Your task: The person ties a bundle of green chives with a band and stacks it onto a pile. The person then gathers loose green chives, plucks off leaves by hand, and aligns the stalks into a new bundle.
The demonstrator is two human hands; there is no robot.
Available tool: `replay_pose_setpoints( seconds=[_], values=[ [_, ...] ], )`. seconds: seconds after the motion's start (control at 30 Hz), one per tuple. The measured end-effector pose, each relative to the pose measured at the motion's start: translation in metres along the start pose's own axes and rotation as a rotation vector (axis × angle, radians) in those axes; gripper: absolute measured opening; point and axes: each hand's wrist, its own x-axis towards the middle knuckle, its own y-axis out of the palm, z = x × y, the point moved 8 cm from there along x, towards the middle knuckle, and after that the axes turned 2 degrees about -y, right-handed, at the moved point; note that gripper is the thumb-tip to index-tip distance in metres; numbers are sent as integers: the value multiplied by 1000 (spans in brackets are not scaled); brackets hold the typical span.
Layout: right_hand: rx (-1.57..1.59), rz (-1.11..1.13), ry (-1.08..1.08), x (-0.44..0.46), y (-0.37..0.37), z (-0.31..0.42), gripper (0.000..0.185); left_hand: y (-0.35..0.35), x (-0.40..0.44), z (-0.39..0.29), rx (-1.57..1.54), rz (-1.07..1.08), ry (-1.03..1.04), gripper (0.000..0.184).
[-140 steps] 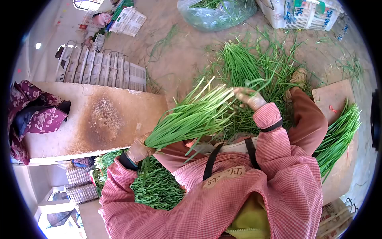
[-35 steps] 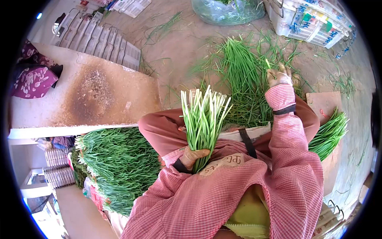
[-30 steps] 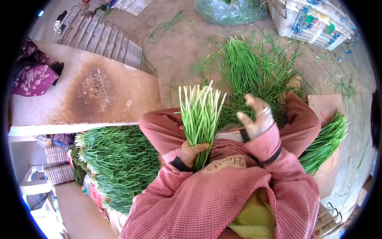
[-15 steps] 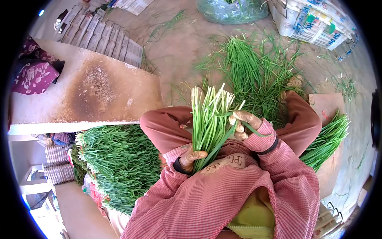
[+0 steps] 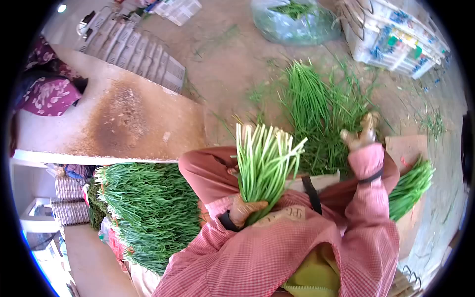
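Your left hand is closed about the lower part of a bundle of long, flat green leaves with pale whitish stalk ends; your thumb lies across the front of it. The bundle stands roughly upright before your chest, between your knees, its pale ends uppermost and fanned slightly apart, several stalks leaning out to your right. Your right hand is well apart from the bundle, raised near your right knee, with thumb and fingers spread; blur prevents me from telling whether a thin leaf lies against it.

Beyond your lap, nearest to your right hand, a loose heap of thin green leaves lies on the brown, dusty floor, with strands strewn about it. On your left, a broad, dense pile of dark green leaves lies beside your leg, next to a beige slab with a dark brown stain. On your right, a further bunch of bright green leaves rests on a flat tan board. Farther out on the floor are a clear, bluish plastic bag containing green leaves and a white slatted plastic crate with blue markings. Your sleeves are pink checked cloth, a dark band at each wrist
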Motion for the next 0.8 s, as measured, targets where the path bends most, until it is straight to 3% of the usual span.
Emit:
replay_pose_setpoints(
  seconds=[0.03, 0.07, 0.1, 0.17, 0.23, 0.3, 0.37, 0.4, 0.43, 0.47, 0.5, 0.53, 0.57, 0.63, 0.7, 0.73, 0.8],
  values=[
    [336, 144, -81, -21, 10, 33, 99, -2, 2, -4, -13, -15, 36, 47],
    [1010, 424, -4, -45, 36, 66, 107, -2, 1, -11, 49, -64, 131, 48],
    [1210, 616, -59, -73, 63, 93, 109, -2, -1, -21, 108, -112, 236, 49],
    [1846, 1072, 185, -119, 117, 135, 103, -4, 6, -20, 77, -100, 206, 52],
    [2101, 979, 270, -102, 102, 179, 76, -6, 13, -17, 189, -139, 198, 56],
    [2038, 1115, 356, -92, 125, 185, 64, 6, 15, -26, 302, -145, 249, 64],
    [1936, 1192, 742, -98, 151, 181, 54, 16, 10, -43, 1089, -82, 302, 72],
    [2023, 1236, 712, -99, 162, 178, 47, 18, 6, -50, 1465, -23, 314, 78],
    [2018, 1224, 733, -97, 152, 184, 47, 28, 1, -68, 1571, 178, 354, 88],
    [2123, 1190, 553, -89, 135, 197, 55, 24, -3, -83, 1157, 214, 204, 95],
    [2216, 1131, 397, -84, 115, 206, 64, 22, 9, -94, 1050, 259, 256, 99],
    [2169, 1207, 394, -88, 109, 212, 68, 26, 20, -81, 543, 376, 82, 97],
    [2124, 1282, 393, -89, 105, 214, 72, 30, 24, -62, 398, 427, -29, 88],
    [2179, 1408, 302, -89, 107, 215, 74, 45, 31, -20, 295, 535, -88, 75],
    [2304, 1123, 610, -72, 98, 204, 53, 45, 28, -9, 156, 448, -247, 60],
    [2311, 1184, 572, -64, 95, 205, 52, 40, 31, -9, 180, 386, -196, 50],
    [2094, 927, 713, -45, 103, 190, 47, 35, 31, -4, 173, 304, -172, 50]
  ],
)
